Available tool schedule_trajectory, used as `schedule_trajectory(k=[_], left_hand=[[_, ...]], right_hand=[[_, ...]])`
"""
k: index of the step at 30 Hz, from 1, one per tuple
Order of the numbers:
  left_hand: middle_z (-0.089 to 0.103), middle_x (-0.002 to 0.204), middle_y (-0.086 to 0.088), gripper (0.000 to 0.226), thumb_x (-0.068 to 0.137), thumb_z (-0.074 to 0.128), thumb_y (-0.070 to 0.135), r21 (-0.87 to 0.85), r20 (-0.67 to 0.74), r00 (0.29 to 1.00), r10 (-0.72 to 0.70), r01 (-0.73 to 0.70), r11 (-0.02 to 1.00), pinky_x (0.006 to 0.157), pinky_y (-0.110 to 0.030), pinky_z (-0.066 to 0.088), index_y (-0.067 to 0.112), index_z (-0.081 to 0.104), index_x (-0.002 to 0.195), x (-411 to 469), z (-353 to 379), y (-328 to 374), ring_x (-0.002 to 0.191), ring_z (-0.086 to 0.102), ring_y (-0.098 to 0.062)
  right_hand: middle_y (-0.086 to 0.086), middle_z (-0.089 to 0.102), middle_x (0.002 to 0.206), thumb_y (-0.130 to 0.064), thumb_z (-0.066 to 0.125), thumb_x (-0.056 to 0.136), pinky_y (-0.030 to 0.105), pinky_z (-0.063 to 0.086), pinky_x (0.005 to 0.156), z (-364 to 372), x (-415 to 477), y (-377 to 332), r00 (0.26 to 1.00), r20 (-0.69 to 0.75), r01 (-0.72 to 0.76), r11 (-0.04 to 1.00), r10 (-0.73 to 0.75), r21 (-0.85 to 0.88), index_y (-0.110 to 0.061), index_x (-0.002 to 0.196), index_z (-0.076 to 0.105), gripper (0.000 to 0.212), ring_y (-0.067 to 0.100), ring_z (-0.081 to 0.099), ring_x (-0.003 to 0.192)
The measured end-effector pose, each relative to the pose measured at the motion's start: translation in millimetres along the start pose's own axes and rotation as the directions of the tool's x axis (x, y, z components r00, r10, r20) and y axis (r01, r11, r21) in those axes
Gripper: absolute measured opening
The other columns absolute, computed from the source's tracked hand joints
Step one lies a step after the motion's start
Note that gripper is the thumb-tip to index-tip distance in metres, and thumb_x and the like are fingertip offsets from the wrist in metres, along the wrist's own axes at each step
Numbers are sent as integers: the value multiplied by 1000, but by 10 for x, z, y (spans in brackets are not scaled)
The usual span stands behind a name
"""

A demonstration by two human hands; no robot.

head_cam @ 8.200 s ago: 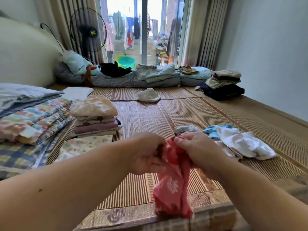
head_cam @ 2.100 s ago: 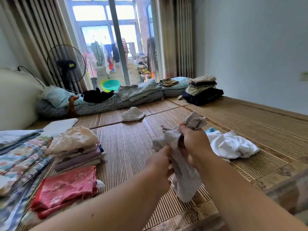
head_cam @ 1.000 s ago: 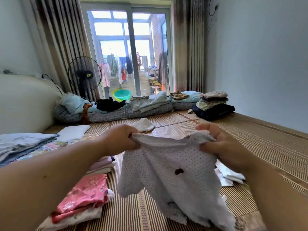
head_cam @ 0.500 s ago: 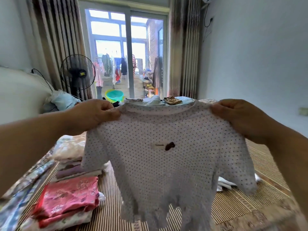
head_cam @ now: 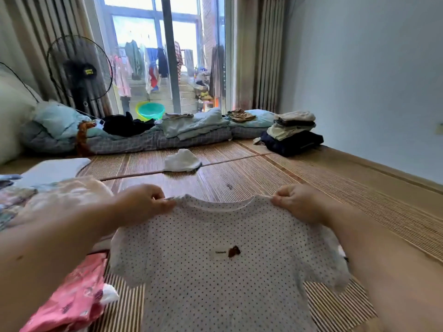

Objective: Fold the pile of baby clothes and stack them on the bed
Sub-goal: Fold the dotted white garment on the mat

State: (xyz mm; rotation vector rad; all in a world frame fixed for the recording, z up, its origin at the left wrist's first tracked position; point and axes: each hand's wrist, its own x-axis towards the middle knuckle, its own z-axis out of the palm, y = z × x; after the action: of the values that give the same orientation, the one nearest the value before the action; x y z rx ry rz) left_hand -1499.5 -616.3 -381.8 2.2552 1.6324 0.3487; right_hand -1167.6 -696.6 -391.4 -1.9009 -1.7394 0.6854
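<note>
Item: white dotted baby shirt (head_cam: 215, 271), short-sleeved, front side up, spread over the near middle of the bed's woven mat (head_cam: 335, 200); whether its lower part lay flat on the mat could not be told. A small white label (head_cam: 220, 252) and a brown bow (head_cam: 234, 251) sat side by side at mid-chest. Left hand (head_cam: 141, 204): fingers curled, pinching the shirt's shoulder just beside the neckline on that side. Right hand (head_cam: 297, 202): fingers curled, pinching the opposite shoulder in the same way, so that the neckline was stretched between the two. Folded pink garment (head_cam: 72, 300): near left corner of the bed, just beside the shirt's sleeve. Pale folded stack (head_cam: 67, 195): left edge, behind the left forearm, blurred. Small white garment (head_cam: 183, 161): loose on the mat past the shirt, well apart from it. Stack of folded clothes (head_cam: 291, 133), dark at the bottom and pale on top: far right corner. Rolled bedding (head_cam: 155, 137), grey check and pale blue: along the far edge, with a black garment (head_cam: 127, 125) heaped on it. Standing fan (head_cam: 80, 70): behind the bedding at the far left. Green basin (head_cam: 151, 110): beyond the glass door.
</note>
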Motion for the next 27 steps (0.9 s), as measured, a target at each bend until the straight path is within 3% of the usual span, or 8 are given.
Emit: schedule_trajectory(k=[3, 8, 12, 15, 19, 21, 24, 27], left_hand=[[59, 73, -3, 30, 85, 59, 49, -89, 69, 996, -48, 54, 995, 53, -24, 39, 19, 60, 82, 392, 452, -243, 62, 50, -13], [55, 76, -3, 21, 96, 52, 36, -62, 113, 988, -103, 110, 992, 51, -21, 36, 18, 55, 85, 892, 1029, -476, 60, 46, -12], [59, 84, -5, 23, 95, 52, 39, -24, 207, 964, -168, 176, 984, 55, -22, 40, 17, 54, 89, 1112, 1232, -616, 69, 53, -15], [63, 83, -3, 37, 85, 60, 54, 49, 320, 917, -238, 235, 971, 60, -25, 43, 17, 60, 85, 1130, 1165, -819, 74, 58, -15], [71, 90, 1, 33, 79, 70, 51, 329, 396, 842, -367, 243, 912, 75, -26, 50, 20, 73, 89, 944, 1016, -1045, 83, 64, -12], [73, 86, -7, 31, 72, 79, 40, 211, 385, 845, -371, 310, 927, 76, -28, 50, 13, 73, 88, 883, 995, -1142, 79, 64, -16], [70, 89, -24, 28, 78, 74, 18, -242, 382, 842, -381, 489, 838, 81, -47, 54, -1, 66, 97, 760, 879, -1137, 81, 67, -36], [68, 94, -29, 24, 89, 63, 15, -393, 398, 847, -354, 506, 768, 66, -42, 56, -3, 60, 105, 698, 741, -913, 77, 68, -38]], right_hand=[[-6, 60, 96, -37, 49, 98, 26, 40, 74, 367, 529, 295, 998, -6, -57, 998, 57, -32, -23, 106, 67, 24, 9, 57, 89], [2, 65, 93, -40, 42, 99, 33, 46, 75, 882, 924, 684, 984, -126, -150, 971, 128, -184, -26, 91, 62, 25, 20, 60, 87], [5, 65, 113, -54, 48, 93, 34, 46, 87, 856, 1010, 900, 967, 36, -233, 928, 254, -290, -22, 113, 63, 40, 22, 58, 102], [3, 68, 106, -54, 66, 82, 30, 47, 81, 697, 922, 991, 942, 127, -248, 902, 309, -352, -14, 110, 69, 48, 19, 62, 98], [2, 64, 71, -32, 77, 76, 23, 40, 53, 581, 738, 1016, 927, 144, -285, 901, 345, -327, -15, 67, 66, 22, 13, 56, 65], [1, 55, 66, -26, 71, 78, 25, 37, 53, 526, 695, 977, 941, 81, -293, 909, 329, -298, -16, 62, 56, 25, 13, 49, 63], [2, 54, 73, -24, 59, 83, 27, 36, 55, 465, 638, 873, 955, -20, -292, 935, 295, -203, -15, 70, 53, 18, 15, 48, 68], [5, 60, 74, -20, 55, 86, 25, 42, 51, 443, 603, 748, 943, -87, -329, 935, 320, -129, -11, 81, 59, 11, 16, 55, 62]])
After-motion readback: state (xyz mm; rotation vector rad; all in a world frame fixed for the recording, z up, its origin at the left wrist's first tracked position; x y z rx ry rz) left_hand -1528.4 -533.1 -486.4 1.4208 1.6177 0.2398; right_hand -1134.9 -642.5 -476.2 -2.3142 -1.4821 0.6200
